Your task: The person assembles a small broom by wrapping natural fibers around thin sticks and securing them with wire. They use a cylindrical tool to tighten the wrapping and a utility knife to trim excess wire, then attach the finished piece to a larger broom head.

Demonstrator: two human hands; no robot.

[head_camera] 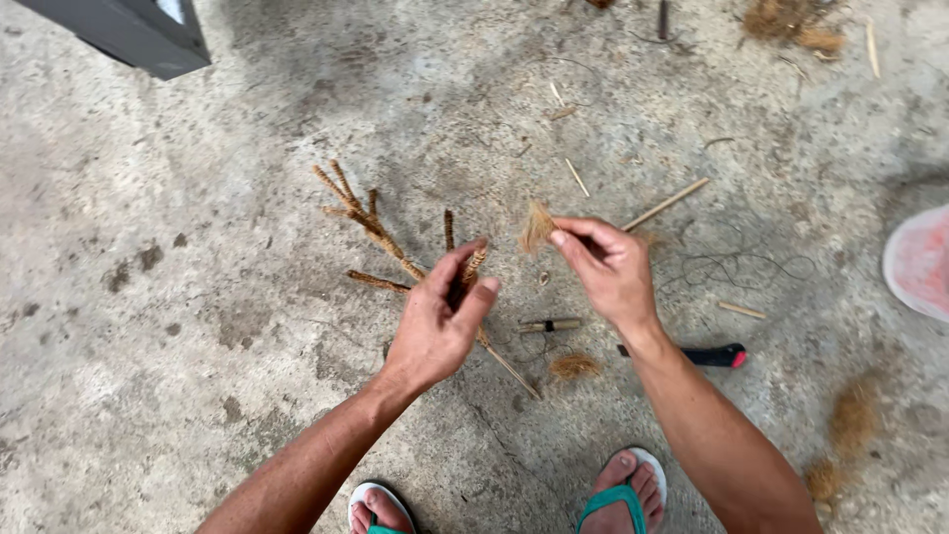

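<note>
You stand on a rough concrete floor (198, 297), both arms stretched out in front of you over it. A dark grey box (129, 35) sits at the top left corner, and a pale pink rim of some round thing (919, 262) shows at the right edge.

Your left hand (435, 326) is closed around a branched frame (381, 232) of sticks wrapped in brown fibre; thumb and fingers pinch it near the point where the branches meet, the wrapped arms fan up and left, and a bare stick end pokes down and right below your palm.

Your right hand (608, 267) is nearly closed, thumb and forefinger nipped on a small fibre tuft (537, 227), held just right of the frame's nearest arm and not touching it.

On the floor between your wrists lie a short tube (550, 324) and a loose fibre wad (574, 367). A black tool with a red tip (707, 355) lies just beside your right forearm. A long bare stick (665, 205) lies above your right hand, thin dark thread (736, 262) coils right of it, and more fibre clumps (791, 25) sit at the top right. Your feet wear green-strapped sandals (618, 494) at the bottom edge.
</note>
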